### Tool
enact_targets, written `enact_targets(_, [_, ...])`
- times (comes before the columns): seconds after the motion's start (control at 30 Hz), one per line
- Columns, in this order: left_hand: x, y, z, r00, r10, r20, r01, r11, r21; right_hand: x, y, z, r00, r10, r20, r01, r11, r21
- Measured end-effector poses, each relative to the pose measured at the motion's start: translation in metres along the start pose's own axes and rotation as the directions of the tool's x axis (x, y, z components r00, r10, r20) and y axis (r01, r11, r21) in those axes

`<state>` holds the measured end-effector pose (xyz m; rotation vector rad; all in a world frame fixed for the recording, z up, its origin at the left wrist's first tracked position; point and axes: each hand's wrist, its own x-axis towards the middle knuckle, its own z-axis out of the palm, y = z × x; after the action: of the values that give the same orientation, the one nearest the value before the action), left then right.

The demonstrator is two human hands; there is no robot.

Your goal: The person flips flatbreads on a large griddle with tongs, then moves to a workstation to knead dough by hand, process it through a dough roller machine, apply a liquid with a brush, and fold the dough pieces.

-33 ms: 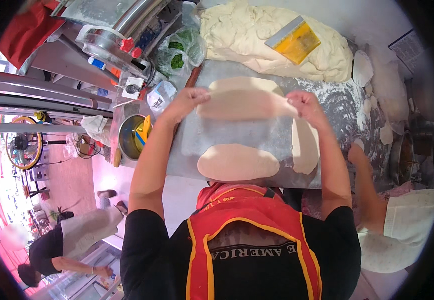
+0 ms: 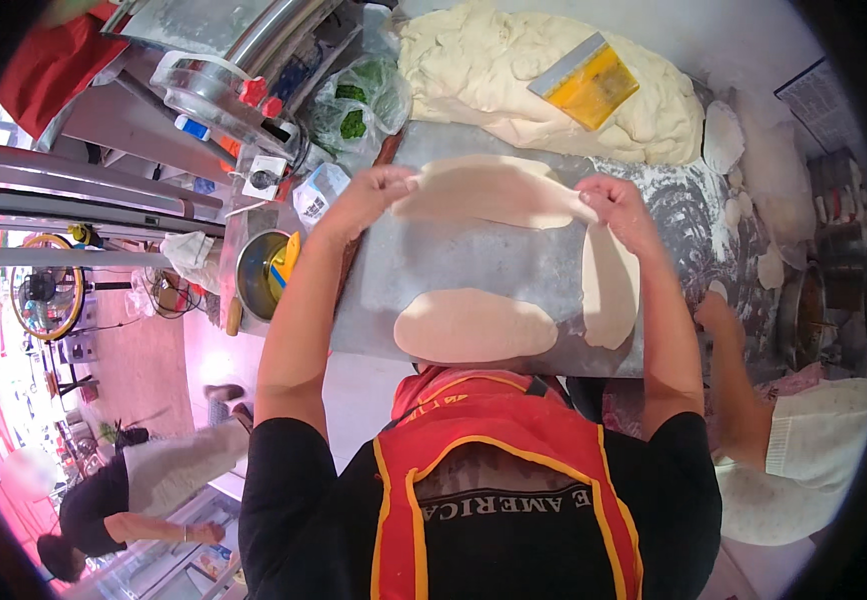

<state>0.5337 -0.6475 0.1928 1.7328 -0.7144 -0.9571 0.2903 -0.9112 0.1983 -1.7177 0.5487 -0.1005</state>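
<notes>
I hold a thin oval sheet of dough (image 2: 494,190) stretched between both hands over the far part of a grey metal board (image 2: 454,260). My left hand (image 2: 374,195) pinches its left end. My right hand (image 2: 619,205) pinches its right end. A second flat oval of dough (image 2: 474,325) lies on the board's near edge. A third flat oval (image 2: 609,285) lies along the board's right side, below my right hand.
A large mass of dough (image 2: 494,90) with a yellow-handled scraper (image 2: 589,80) on it lies beyond the board. A metal pot (image 2: 259,270) and a bag of greens (image 2: 354,105) sit at the left. Another person's arm (image 2: 734,400) reaches in at the right. Someone bends over at lower left (image 2: 124,500).
</notes>
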Motion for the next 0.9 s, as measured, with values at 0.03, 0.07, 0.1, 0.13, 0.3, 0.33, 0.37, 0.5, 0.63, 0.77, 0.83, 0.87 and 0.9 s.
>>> enact_targets(0.03, [0.007,0.007,-0.003,0.998,0.053,-0.038,-0.052,0.998,0.018,0.001,-0.004,-0.005,0.996,-0.085,-0.026,0.085,0.996,0.008])
enact_targets(0.07, [0.013,0.008,-0.006,0.976,0.209,-0.061,-0.189,0.952,0.241,0.002,-0.001,-0.003,0.975,-0.210,-0.068,0.200,0.971,-0.129])
enact_targets(0.1, [0.021,0.001,-0.005,0.931,0.361,-0.055,-0.315,0.869,0.381,0.006,0.011,0.000,0.954,-0.287,-0.080,0.261,0.935,-0.242])
enact_targets(0.13, [0.029,-0.015,-0.003,0.865,0.500,-0.027,-0.418,0.751,0.512,0.011,0.029,0.006,0.928,-0.364,-0.082,0.315,0.882,-0.350])
enact_targets(0.3, [0.043,-0.090,0.032,0.865,0.502,-0.018,-0.320,0.579,0.750,0.024,0.099,0.049,0.878,-0.478,-0.027,0.344,0.669,-0.659])
enact_targets(0.33, [0.045,-0.086,0.033,0.878,0.478,-0.019,-0.294,0.571,0.767,0.025,0.098,0.054,0.828,-0.559,-0.044,0.393,0.635,-0.665])
enact_targets(0.37, [0.048,-0.082,0.033,0.891,0.454,-0.020,-0.268,0.561,0.783,0.027,0.097,0.052,0.884,-0.458,-0.093,0.318,0.735,-0.599])
enact_targets(0.5, [0.063,-0.060,0.017,0.978,0.161,-0.132,-0.068,0.846,0.529,0.043,0.076,0.029,0.969,-0.136,-0.206,0.074,0.956,-0.285])
enact_targets(0.63, [0.070,-0.007,0.005,0.950,0.242,-0.197,-0.154,0.913,0.378,0.051,0.027,0.002,0.935,-0.168,-0.312,0.129,0.982,-0.141])
enact_targets(0.77, [0.053,0.007,0.000,0.935,0.346,-0.076,-0.295,0.879,0.375,0.033,0.014,-0.010,0.920,-0.264,-0.290,0.227,0.962,-0.154])
enact_targets(0.83, [0.040,-0.008,0.005,0.911,0.413,-0.014,-0.354,0.798,0.487,0.021,0.033,-0.003,0.928,-0.280,-0.244,0.246,0.956,-0.162])
enact_targets(0.87, [0.037,-0.034,0.009,0.894,0.449,0.000,-0.380,0.757,0.532,0.018,0.048,0.003,0.952,-0.248,-0.181,0.221,0.963,-0.155])
enact_targets(0.9, [0.036,-0.058,0.014,0.875,0.484,0.016,-0.404,0.712,0.574,0.014,0.063,0.012,0.978,-0.158,-0.135,0.122,0.962,-0.243])
